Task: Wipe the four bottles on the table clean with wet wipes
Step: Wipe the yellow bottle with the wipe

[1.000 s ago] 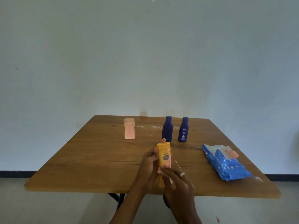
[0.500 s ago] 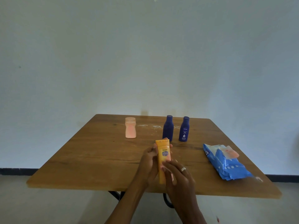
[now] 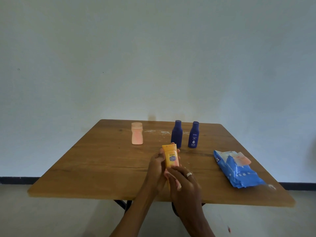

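Now, left to right: the left hand (image 3: 156,165) grips the yellow bottle (image 3: 171,157) upright above the table (image 3: 95,161), cap end up, long axis vertical. Right hand (image 3: 185,183) curls round its lower body, pressing a pale wipe (image 3: 177,183) there, so the wiping stroke likely runs upward along the bottle.

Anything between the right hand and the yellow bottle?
Only the wet wipe: the right hand presses it against the lower part of the yellow bottle, which the left hand holds above the table. No other visible obstruction.
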Available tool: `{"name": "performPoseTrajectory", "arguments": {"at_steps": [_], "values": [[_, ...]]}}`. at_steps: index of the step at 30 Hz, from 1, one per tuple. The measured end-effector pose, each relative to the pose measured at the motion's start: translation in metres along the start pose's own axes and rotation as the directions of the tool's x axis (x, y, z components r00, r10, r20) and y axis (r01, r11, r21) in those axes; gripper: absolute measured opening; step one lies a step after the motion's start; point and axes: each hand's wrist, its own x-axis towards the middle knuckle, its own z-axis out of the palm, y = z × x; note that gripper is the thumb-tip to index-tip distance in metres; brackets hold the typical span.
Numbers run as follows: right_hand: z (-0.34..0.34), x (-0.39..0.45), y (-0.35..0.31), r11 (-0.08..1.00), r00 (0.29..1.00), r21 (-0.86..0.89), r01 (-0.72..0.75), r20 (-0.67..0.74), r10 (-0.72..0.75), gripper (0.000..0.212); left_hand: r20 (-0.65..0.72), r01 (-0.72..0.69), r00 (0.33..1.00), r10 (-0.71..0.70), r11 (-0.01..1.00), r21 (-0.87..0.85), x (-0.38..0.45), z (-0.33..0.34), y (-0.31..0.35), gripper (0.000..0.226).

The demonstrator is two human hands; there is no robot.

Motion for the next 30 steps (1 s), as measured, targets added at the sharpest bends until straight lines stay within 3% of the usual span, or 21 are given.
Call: {"name": "performPoseTrajectory", "arguments": {"at_steps": [4, 14, 19, 23, 30], "values": [[0.002, -0.036, 0.003, 1.0, 0.998, -0.006, -0.023, 0.064, 0.023, 0.041, -0.039, -0.121, 0.991, 0.128, 0.983, 0.135, 0.005, -0.006, 0.004, 0.046], [-0.011, -0.039, 0.01, 0.97, 0.973, 0.143, -0.198, -0.088, 0.211, 0.029, -0.02, -0.138, 0.99, 0.14, 0.988, 0.062, -0.004, -0.008, 0.007, 0.048], [-0.01, -0.019, 0.003, 0.971, 0.966, 0.123, -0.207, -0.129, 0.223, 0.028, -0.012, -0.048, 0.999, 0.049, 0.998, 0.037, -0.006, -0.004, 0.002, 0.058], [-0.012, 0.0, 0.002, 0.962, 0.964, 0.131, -0.239, -0.09, 0.252, 0.044, 0.027, 0.001, 1.0, 0.001, 0.999, -0.04, -0.007, 0.0, -0.001, 0.061], [-0.012, -0.035, 0.004, 0.944, 0.955, 0.155, -0.292, -0.007, 0.297, 0.038, 0.01, -0.13, 0.992, 0.129, 0.986, 0.103, -0.006, -0.013, 0.0, 0.05]]}}
